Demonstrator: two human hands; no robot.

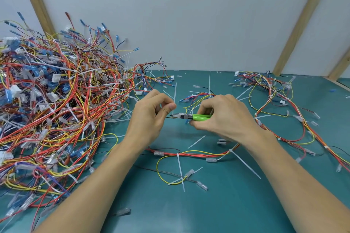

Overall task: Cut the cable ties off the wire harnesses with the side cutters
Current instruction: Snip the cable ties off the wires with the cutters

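Teal mat [217, 210], harness pile [53, 104] left, hands [149, 117] centre

Bright, even indoor light, seemingly from overhead. Soft, faint shadows lie under the forearms and hands on the green mat [217, 210]. No harsh glare; the mat has only a dull sheen. Wide-angle lens bends the wooden battens [301, 21] and the mat's far edge w/ strong fisheye curve. Centre is fairly sharp; the wire pile [47, 104] softens toward the left edge.
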